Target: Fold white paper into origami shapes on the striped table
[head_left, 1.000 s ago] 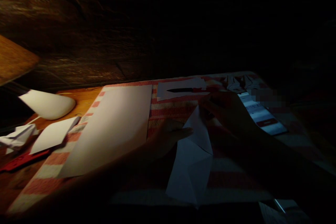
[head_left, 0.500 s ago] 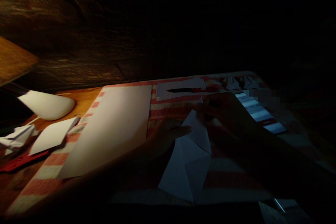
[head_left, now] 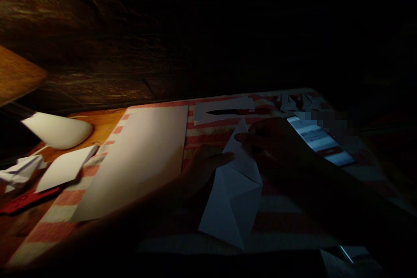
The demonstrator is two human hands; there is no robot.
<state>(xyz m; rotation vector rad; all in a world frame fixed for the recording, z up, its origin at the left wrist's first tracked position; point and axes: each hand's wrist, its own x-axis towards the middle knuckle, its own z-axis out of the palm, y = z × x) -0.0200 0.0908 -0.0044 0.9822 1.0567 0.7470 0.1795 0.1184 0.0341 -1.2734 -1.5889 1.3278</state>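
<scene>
A folded sheet of white paper point(head_left: 233, 195), creased into a long pointed shape, is between my hands over the striped cloth. My left hand point(head_left: 211, 160) grips its left edge, with the thumb lying on top. On the upper right side, just below the narrow tip, my right hand point(head_left: 260, 137) pinches the paper between thumb and fingers. Both hands are in deep shadow, so most of their fingers are hard to make out.
A large white sheet point(head_left: 143, 156) lies to the left on the striped cloth point(head_left: 286, 223). Behind my hands a knife point(head_left: 224, 112) rests on a smaller paper point(head_left: 202, 117). A lit phone point(head_left: 321, 141) and folded paper pieces point(head_left: 288, 102) are right; a lamp point(head_left: 60, 130) and red-handled object point(head_left: 29, 200) left.
My right hand has shifted slightly left and down along the folded paper, uncovering its pointed tip. More of the phone screen shows. My left hand has barely moved.
</scene>
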